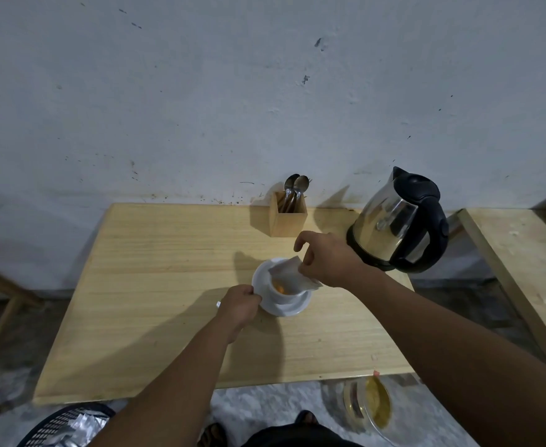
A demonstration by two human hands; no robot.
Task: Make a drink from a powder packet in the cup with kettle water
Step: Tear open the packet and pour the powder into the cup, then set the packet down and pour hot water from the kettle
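A white cup stands on a white saucer near the middle of the wooden table. Orange powder lies inside the cup. My right hand pinches a pale powder packet tilted over the cup's mouth. At the saucer's left rim, my left hand grips the edge. A steel kettle with a black handle and lid stands at the table's back right corner, just beyond my right hand.
A wooden holder with spoons stands at the back against the wall. Below the table's front edge, a dark basket with foil wrappers sits left and a clear container right. Another wooden surface lies to the right.
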